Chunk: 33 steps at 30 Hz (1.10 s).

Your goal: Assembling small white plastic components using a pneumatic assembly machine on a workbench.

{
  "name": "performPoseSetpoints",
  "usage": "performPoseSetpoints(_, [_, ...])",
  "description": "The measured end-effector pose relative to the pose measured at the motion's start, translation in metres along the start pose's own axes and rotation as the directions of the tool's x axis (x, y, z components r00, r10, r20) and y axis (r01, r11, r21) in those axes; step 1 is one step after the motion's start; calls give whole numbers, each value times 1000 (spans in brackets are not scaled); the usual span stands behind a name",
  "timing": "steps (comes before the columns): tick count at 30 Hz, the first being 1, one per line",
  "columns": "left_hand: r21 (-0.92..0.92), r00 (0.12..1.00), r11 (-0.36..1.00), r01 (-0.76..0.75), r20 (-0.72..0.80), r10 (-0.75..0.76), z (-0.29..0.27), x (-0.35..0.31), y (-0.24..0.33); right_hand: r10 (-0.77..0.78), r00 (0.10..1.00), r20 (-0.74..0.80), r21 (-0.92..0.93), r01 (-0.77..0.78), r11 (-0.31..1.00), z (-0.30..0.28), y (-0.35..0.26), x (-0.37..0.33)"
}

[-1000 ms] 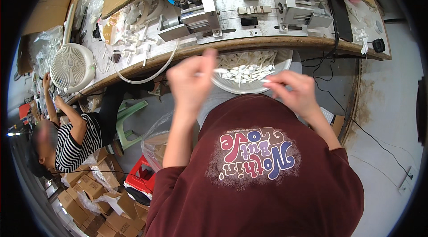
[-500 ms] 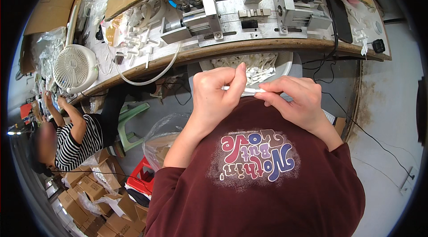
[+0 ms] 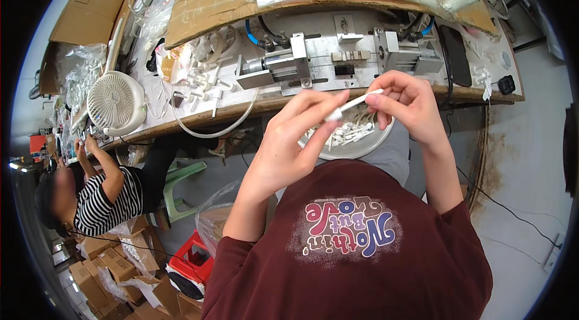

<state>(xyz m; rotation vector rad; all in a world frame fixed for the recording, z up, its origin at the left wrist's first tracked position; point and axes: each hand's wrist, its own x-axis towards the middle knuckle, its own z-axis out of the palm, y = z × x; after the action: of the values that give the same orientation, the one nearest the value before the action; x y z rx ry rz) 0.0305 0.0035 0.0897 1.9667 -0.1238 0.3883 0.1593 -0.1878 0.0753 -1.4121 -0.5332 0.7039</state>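
Between my two hands is a small white plastic rod with a wider tube-like end point(image 3: 360, 101), held at a slant. My right hand point(image 3: 411, 106) pinches its thin end between thumb and fingers. Around the wide end are the thumb and fingertips of my left hand point(image 3: 288, 139). Below my hands a round whitish bowl point(image 3: 360, 151) holds a heap of similar white plastic pieces point(image 3: 345, 135). Just beyond my hands, a metal jig stands on the bench, with a left clamp unit point(image 3: 277, 64), a right clamp unit point(image 3: 395, 53) and a small notched block point(image 3: 351, 56) between them.
A cardboard sheet point(image 3: 223, 3) overhangs the jig. Bench items include white fittings point(image 3: 208, 88), a white fan point(image 3: 114, 103), a clear hose point(image 3: 211, 133) and a dark phone point(image 3: 455, 58). A co-worker in a striped shirt point(image 3: 114, 199) sits left, near a green stool point(image 3: 172, 190).
Both hands have moved up toward the bench. The white rod now slants upward to the right, with its wide end showing at my left hand. My left fingers have straightened from a fist.
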Motion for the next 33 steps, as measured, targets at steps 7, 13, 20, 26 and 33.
performPoseSetpoints(7, [159,986,987,-37,-153,61,6,3,-12,-606,777,-169,-592,412,692,-9,-16,81])
performPoseSetpoints(13, [584,966,804,-113,-126,227,46,14,-64,-805,591,42,-899,374,227,-31,-14,163])
performPoseSetpoints(20, [710,979,690,-141,-2,202,64,28,-84,-588,799,122,-894,346,284,-37,-10,186])
performPoseSetpoints(26, [717,986,685,-132,24,165,60,41,-87,-517,805,293,-909,401,110,-37,-25,164])
performPoseSetpoints(33, [686,995,723,-80,9,101,59,43,-82,-594,750,292,-869,467,163,-30,-38,131])
